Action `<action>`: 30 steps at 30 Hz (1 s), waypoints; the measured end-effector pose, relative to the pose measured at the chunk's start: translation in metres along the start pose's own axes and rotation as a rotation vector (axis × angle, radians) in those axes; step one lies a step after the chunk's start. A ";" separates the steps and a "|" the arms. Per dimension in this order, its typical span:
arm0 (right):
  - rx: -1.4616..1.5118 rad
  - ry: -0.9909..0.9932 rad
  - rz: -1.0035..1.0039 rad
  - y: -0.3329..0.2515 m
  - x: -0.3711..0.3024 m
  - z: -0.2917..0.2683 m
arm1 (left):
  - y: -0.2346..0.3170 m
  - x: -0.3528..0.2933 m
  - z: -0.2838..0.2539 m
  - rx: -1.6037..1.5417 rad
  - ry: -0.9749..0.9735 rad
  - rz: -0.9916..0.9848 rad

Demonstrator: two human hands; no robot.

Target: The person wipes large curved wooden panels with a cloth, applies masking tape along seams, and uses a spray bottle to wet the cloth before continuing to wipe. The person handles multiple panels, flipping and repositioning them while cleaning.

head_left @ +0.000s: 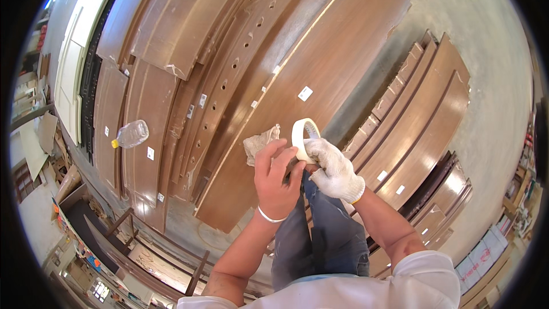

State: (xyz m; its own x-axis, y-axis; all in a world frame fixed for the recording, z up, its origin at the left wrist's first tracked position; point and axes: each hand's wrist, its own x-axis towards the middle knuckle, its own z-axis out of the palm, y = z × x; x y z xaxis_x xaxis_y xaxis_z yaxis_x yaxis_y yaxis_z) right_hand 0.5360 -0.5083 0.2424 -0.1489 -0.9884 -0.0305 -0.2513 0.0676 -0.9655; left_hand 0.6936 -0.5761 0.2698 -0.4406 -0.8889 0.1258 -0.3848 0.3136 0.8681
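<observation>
A workshop with a grey concrete floor (492, 88) holds stacked brown panels (343, 51), as the head view shows. The cream tape roll (298, 138) is held up in front of the person's legs, above the panels. The gloved right hand (333, 169) grasps its side; the bare left hand (277, 180) has bent fingers at its lower edge — whether they pinch the tape end, I cannot tell. No pulled-out strip is visible, so unwinding seems not yet done. The right fingertips are partly hidden — and a crumpled pale cloth (258, 144) behind the left hand may be a glove.
</observation>
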 end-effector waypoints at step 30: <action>-0.396 0.366 -0.387 -0.243 0.021 -0.222 | 0.300 0.129 0.003 -0.124 0.108 0.374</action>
State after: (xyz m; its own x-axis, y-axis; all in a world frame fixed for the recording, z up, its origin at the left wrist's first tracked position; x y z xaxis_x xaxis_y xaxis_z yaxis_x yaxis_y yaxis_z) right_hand 0.3816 -0.5153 0.5341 -0.2749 -0.8464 0.4562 -0.6736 -0.1690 -0.7195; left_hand 0.5185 -0.5955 0.5448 -0.4417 -0.7528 0.4880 -0.1106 0.5855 0.8031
